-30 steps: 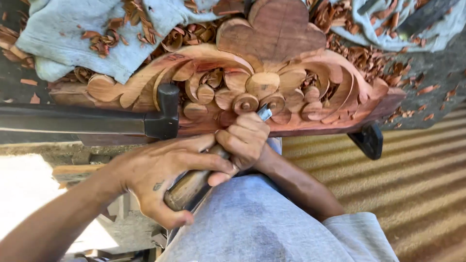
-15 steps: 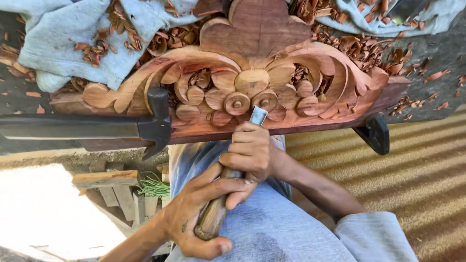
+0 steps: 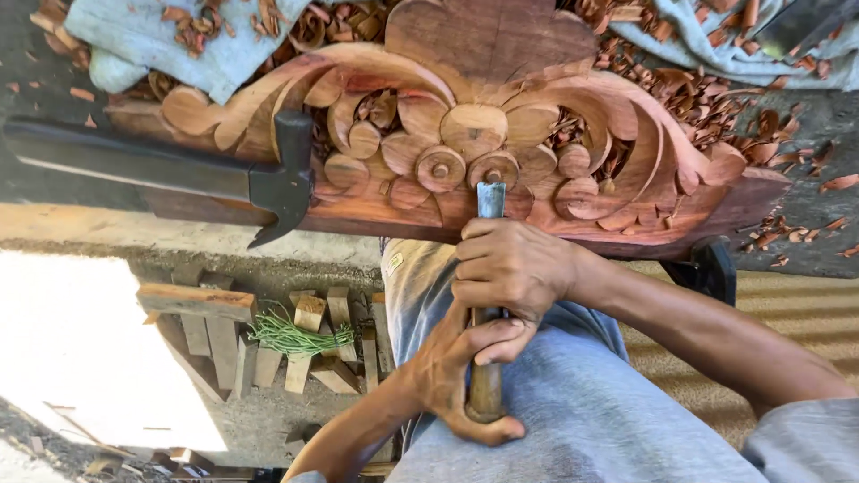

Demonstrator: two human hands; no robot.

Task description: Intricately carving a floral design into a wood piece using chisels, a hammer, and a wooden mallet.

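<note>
Gripping a wood chisel in both hands, the person sets its steel blade against the carved wooden panel, just below a small rosette. The right hand is closed around the shaft near the blade; the left hand wraps the wooden handle lower down. The tool looks stiff and fairly light, best held at handle and shaft, clear of the edge. The panel seems heavy and rigid, though its thin petals could chip. A hammer rests on the panel's left side.
</note>
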